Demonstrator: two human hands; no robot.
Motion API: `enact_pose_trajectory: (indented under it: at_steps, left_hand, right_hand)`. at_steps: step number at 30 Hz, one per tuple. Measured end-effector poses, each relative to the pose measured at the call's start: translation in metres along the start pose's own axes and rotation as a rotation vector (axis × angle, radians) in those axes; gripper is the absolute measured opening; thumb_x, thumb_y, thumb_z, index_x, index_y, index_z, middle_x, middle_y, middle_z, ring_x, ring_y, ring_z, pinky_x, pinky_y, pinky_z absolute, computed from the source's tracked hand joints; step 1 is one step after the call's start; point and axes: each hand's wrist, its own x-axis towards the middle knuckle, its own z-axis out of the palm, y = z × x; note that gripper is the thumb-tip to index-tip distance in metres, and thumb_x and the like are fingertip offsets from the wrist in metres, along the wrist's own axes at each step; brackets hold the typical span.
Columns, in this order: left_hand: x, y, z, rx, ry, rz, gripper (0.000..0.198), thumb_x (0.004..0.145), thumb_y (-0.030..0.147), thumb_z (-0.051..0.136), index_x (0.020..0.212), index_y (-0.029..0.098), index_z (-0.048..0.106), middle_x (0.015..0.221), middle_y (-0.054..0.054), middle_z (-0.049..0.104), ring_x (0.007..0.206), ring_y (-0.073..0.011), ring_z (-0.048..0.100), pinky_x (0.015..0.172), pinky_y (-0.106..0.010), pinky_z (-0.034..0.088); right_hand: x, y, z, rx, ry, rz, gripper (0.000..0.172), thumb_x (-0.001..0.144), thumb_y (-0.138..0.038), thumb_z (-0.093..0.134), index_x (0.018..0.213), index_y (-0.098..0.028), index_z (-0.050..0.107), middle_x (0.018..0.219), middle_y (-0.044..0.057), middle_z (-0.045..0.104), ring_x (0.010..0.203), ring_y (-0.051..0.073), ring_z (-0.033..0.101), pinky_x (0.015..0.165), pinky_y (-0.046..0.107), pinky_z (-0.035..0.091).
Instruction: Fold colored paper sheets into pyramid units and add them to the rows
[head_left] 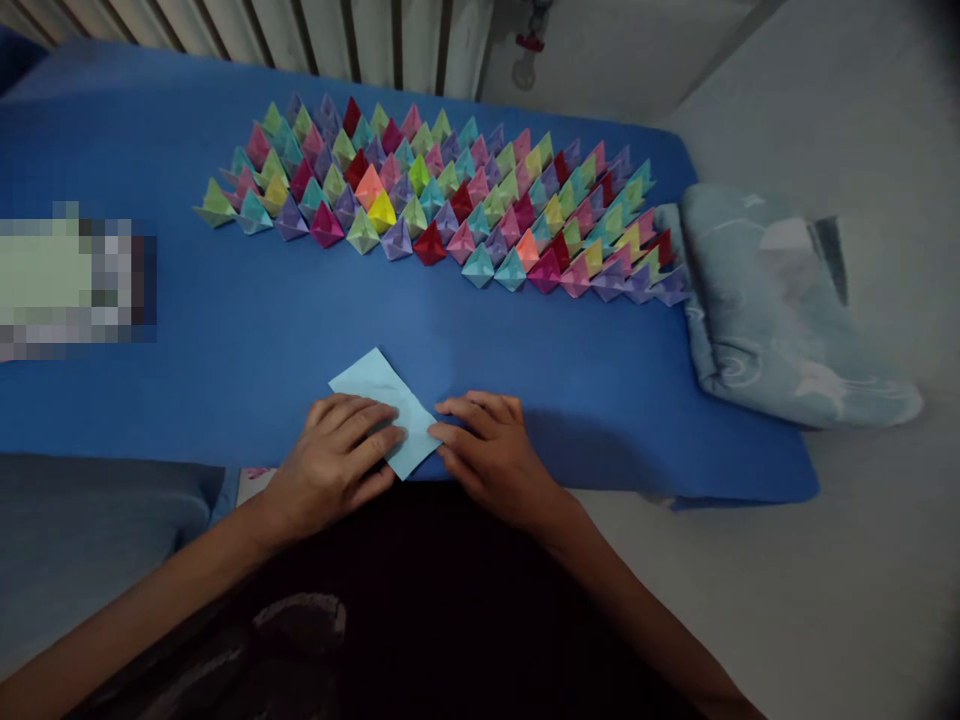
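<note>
A light blue sheet of origami paper (pixel 375 375), a slanted rectangle, lies at the near edge of the blue surface. Across its lower left side rest the fingers of my left hand (pixel 341 450), curled and holding it down. My right hand (pixel 491 445) has its fingertips and thumb drawn together at the sheet's right corner, holding it there. Part of the paper is hidden under my left fingers. Beyond my hands stand rows of small folded paper boats (pixel 439 195) in pink, green, teal, purple, yellow and red.
A folded grey-green blanket (pixel 787 300) lies at the right end of the blue surface (pixel 225 330). A pixelated item (pixel 67 280) is at the left. White slats (pixel 375 45) rise along the back. A grey cushion-like shape (pixel 97 530) is at lower left.
</note>
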Motion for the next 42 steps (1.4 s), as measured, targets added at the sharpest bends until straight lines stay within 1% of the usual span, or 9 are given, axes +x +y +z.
enact_pose_trajectory:
  at_steps: [5, 8, 10, 13, 17, 20, 29, 36, 42]
  left_hand:
    - [-0.006, 0.002, -0.001, -0.002, 0.02, -0.009, 0.02, 0.093, 0.022, 0.056, 0.112, 0.019, 0.064, 0.117, -0.011, 0.07, 0.109, -0.0279, 0.062, 0.093, -0.046, 0.043]
    - [-0.007, 0.002, -0.001, -0.028, 0.031, -0.018, 0.019, 0.092, 0.021, 0.057, 0.11, 0.019, 0.065, 0.114, -0.01, 0.071, 0.107, -0.0265, 0.063, 0.094, -0.045, 0.044]
    - [-0.007, 0.002, -0.002, -0.043, 0.041, -0.043, 0.017, 0.092, 0.02, 0.058, 0.107, 0.019, 0.066, 0.112, -0.009, 0.072, 0.105, -0.0256, 0.064, 0.094, -0.044, 0.044]
    - [-0.009, 0.0, -0.002, -0.071, 0.062, -0.09, 0.016, 0.092, 0.02, 0.058, 0.105, 0.02, 0.067, 0.109, -0.008, 0.072, 0.102, -0.0246, 0.064, 0.092, -0.043, 0.045]
    - [-0.008, -0.003, 0.0, -0.104, 0.087, -0.157, 0.013, 0.094, 0.023, 0.056, 0.101, 0.019, 0.067, 0.105, -0.007, 0.072, 0.096, -0.0224, 0.065, 0.085, -0.04, 0.046]
    - [-0.006, -0.004, 0.001, -0.118, 0.084, -0.198, 0.012, 0.095, 0.024, 0.056, 0.096, 0.019, 0.067, 0.105, -0.008, 0.071, 0.097, -0.0233, 0.064, 0.083, -0.039, 0.046]
    - [0.001, -0.002, 0.001, -0.189, 0.05, -0.38, 0.022, 0.096, 0.036, 0.053, 0.087, 0.022, 0.067, 0.106, -0.007, 0.068, 0.103, -0.0262, 0.061, 0.086, -0.046, 0.05]
    - [0.0, -0.005, 0.003, -0.154, 0.05, -0.359, 0.021, 0.096, 0.036, 0.054, 0.084, 0.02, 0.063, 0.11, -0.009, 0.065, 0.104, -0.0271, 0.059, 0.087, -0.047, 0.049]
    - [0.0, -0.006, 0.005, -0.093, 0.04, -0.354, 0.022, 0.096, 0.037, 0.055, 0.083, 0.02, 0.061, 0.11, -0.009, 0.065, 0.103, -0.0274, 0.06, 0.085, -0.046, 0.048]
  right_hand:
    - [0.005, -0.003, 0.005, 0.012, -0.025, -0.045, 0.024, 0.093, -0.023, 0.057, 0.117, -0.027, 0.062, 0.129, 0.006, 0.061, 0.118, 0.025, 0.047, 0.096, 0.041, 0.034]
    - [0.007, -0.004, 0.008, 0.031, -0.006, -0.063, 0.018, 0.093, -0.018, 0.055, 0.105, -0.025, 0.066, 0.117, 0.004, 0.066, 0.109, 0.022, 0.052, 0.092, 0.039, 0.035]
    - [0.005, -0.003, 0.009, 0.068, 0.025, -0.009, 0.016, 0.094, -0.018, 0.053, 0.098, -0.024, 0.067, 0.107, 0.003, 0.068, 0.101, 0.02, 0.055, 0.09, 0.038, 0.035]
    - [0.001, -0.003, 0.007, 0.129, 0.05, 0.091, 0.017, 0.096, -0.02, 0.051, 0.095, -0.023, 0.068, 0.102, 0.004, 0.069, 0.095, 0.019, 0.058, 0.087, 0.038, 0.037]
    - [-0.002, -0.005, 0.004, 0.164, 0.08, 0.166, 0.018, 0.097, -0.024, 0.052, 0.091, -0.022, 0.069, 0.104, 0.005, 0.07, 0.098, 0.021, 0.06, 0.088, 0.039, 0.038]
    - [0.0, -0.006, 0.004, 0.176, 0.093, 0.215, 0.016, 0.096, -0.024, 0.053, 0.088, -0.021, 0.068, 0.105, 0.006, 0.07, 0.099, 0.021, 0.061, 0.089, 0.039, 0.038]
    - [0.005, -0.01, 0.006, 0.188, 0.075, 0.339, 0.014, 0.093, -0.024, 0.057, 0.081, -0.02, 0.064, 0.11, 0.006, 0.069, 0.102, 0.022, 0.059, 0.088, 0.039, 0.039]
    - [0.008, -0.011, 0.007, 0.197, 0.11, 0.37, 0.016, 0.091, -0.022, 0.058, 0.076, -0.021, 0.062, 0.11, 0.006, 0.07, 0.101, 0.023, 0.06, 0.088, 0.04, 0.039]
    - [0.009, -0.012, 0.006, 0.204, 0.086, 0.394, 0.017, 0.091, -0.022, 0.056, 0.075, -0.021, 0.061, 0.111, 0.006, 0.069, 0.103, 0.024, 0.059, 0.089, 0.041, 0.039]
